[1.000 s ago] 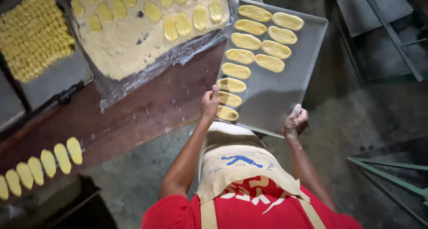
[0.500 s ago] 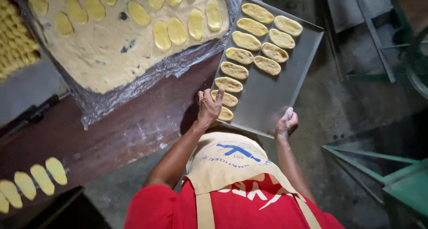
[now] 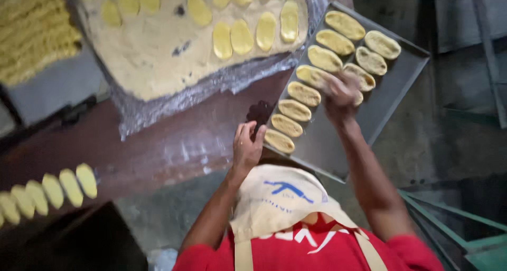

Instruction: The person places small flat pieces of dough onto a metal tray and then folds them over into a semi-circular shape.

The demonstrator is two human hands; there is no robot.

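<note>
Left hand (image 3: 248, 144) grip loosely curled, empty, at grey metal tray's (image 3: 393, 91) 7 o'clock corner | right hand (image 3: 340, 91) blurred over oval pale dough pieces (image 3: 296, 110), grip unclear

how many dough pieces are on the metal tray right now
9 show on the tray: six in the left column from up to, three in the right column around. The right hand blurs over the middle, so one more may be hidden.
</note>
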